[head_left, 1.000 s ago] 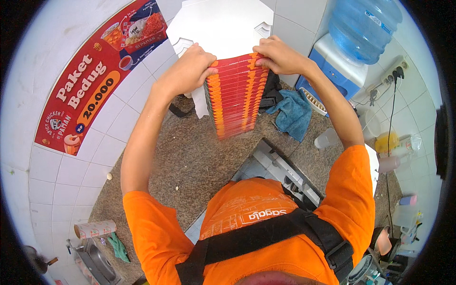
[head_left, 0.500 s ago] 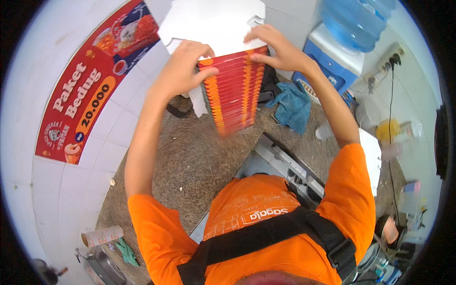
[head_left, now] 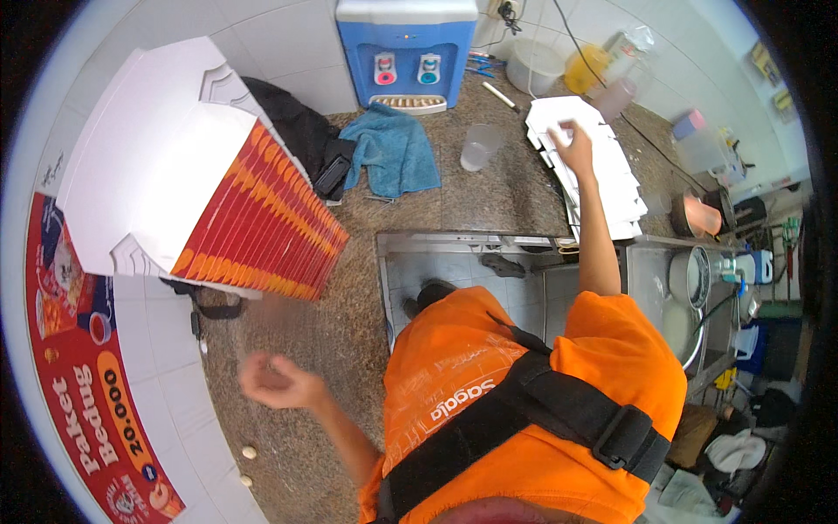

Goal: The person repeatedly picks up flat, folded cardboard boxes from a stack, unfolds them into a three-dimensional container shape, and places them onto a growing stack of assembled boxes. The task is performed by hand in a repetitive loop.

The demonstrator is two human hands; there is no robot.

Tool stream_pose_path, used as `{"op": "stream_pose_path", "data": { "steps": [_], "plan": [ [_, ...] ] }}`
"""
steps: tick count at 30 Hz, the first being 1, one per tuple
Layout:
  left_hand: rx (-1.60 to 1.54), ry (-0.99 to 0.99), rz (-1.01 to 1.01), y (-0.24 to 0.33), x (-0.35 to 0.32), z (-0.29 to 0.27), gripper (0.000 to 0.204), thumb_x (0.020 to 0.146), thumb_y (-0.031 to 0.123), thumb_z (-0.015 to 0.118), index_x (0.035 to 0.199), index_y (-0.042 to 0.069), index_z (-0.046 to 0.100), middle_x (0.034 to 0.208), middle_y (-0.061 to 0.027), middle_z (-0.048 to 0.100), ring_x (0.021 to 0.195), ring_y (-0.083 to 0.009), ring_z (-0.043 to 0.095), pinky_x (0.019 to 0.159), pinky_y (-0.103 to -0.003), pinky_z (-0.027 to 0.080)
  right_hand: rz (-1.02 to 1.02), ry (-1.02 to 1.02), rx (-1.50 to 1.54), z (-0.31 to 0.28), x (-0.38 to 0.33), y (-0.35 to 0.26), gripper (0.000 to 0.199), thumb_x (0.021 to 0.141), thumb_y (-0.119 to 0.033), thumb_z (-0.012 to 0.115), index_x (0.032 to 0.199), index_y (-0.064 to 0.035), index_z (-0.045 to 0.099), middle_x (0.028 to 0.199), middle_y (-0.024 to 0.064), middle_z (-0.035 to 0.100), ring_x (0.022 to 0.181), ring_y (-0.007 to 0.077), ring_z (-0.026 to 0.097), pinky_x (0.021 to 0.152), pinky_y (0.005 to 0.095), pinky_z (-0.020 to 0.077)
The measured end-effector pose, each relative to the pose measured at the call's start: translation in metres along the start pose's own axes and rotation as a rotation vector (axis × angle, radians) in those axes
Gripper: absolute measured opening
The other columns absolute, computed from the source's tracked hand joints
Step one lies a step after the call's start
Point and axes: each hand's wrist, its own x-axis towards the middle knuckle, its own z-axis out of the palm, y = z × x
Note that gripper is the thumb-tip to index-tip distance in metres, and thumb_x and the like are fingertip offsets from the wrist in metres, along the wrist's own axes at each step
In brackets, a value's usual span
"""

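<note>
Bare counter lies open between the red carton stack at left and the white stack at right, with the blue towel and plastic cup standing far.

Matt white card boxes, speckled polished stone counter, blue terry cloth

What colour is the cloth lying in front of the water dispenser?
The cloth is blue-teal, a bit duller than the blue dispenser. The head view shows it.
</note>
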Motion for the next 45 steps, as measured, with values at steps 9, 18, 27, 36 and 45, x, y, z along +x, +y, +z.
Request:
{"op": "stream_pose_path", "data": {
  "steps": [9, 18, 27, 36, 45],
  "plan": [
    [-0.256, -0.568, -0.567, 0.057, -0.126, 0.034, 0.02, 0.089, 0.003, 0.073, 0.106, -0.002, 0.063, 0.095, -0.0121, 0.066, 0.082, -0.0215, 0.064, 0.076, -0.034, 0.053, 0.264, -0.335, -0.33, 0.015, -0.092, 0.09, 0.045, 0.082, -0.03, 0.084, 0.119, -0.0056, 0.072, 0.108, 0.023, 0.075, 0.102, 0.0394, 0.072, 0.09, 0.0454, 0.0574],
    [-0.174, -1.039, -0.32, 0.046, -0.104, 0.029, 0.014, 0.092, 0.007, 0.07, 0.102, -0.002, 0.065, 0.093, -0.0159, 0.068, 0.089, -0.0323, 0.068, 0.08, -0.043, 0.054, 0.374, -0.245, -0.331, 0.009, -0.068, 0.094, 0.02, 0.082, -0.013, 0.076, 0.101, -0.0052, 0.079, 0.096, 0.0193, 0.077, 0.093, 0.035, 0.076, 0.088, 0.0435, 0.0587],
    [-0.168, -1.074, -0.265, 0.05, -0.105, 0.029, 0.011, 0.092, 0.007, 0.069, 0.099, 0.0, 0.066, 0.094, -0.0166, 0.069, 0.09, -0.0356, 0.067, 0.08, -0.044, 0.053, 0.362, -0.343, -0.278, 0.016, -0.069, 0.111, 0.031, 0.083, -0.018, 0.075, 0.112, -0.0097, 0.074, 0.106, 0.0204, 0.075, 0.1, 0.0375, 0.073, 0.091, 0.0462, 0.0571],
    [-0.163, -1.071, -0.234, 0.045, -0.108, 0.033, 0.007, 0.093, 0.011, 0.067, 0.098, 0.006, 0.065, 0.093, -0.0133, 0.069, 0.092, -0.0358, 0.066, 0.081, -0.047, 0.052, 0.141, -0.177, -0.351, 0.028, -0.077, 0.115, 0.03, 0.083, -0.009, 0.066, 0.112, -0.0055, 0.065, 0.1, 0.0243, 0.073, 0.096, 0.0445, 0.07, 0.085, 0.0512, 0.0549],
    [-0.061, -1.108, -0.161, 0.014, -0.146, 0.03, 0.017, 0.098, 0.027, 0.061, 0.102, 0.012, 0.063, 0.098, -0.0127, 0.068, 0.098, -0.0362, 0.066, 0.084, -0.052, 0.051, 0.247, -0.212, -0.443, -0.009, -0.05, 0.21, 0.078, 0.088, -0.071, 0.06, 0.073, 0.004, 0.074, 0.064, 0.0204, 0.069, 0.061, 0.0378, 0.067, 0.061, 0.0536, 0.0514]
  ]
}}
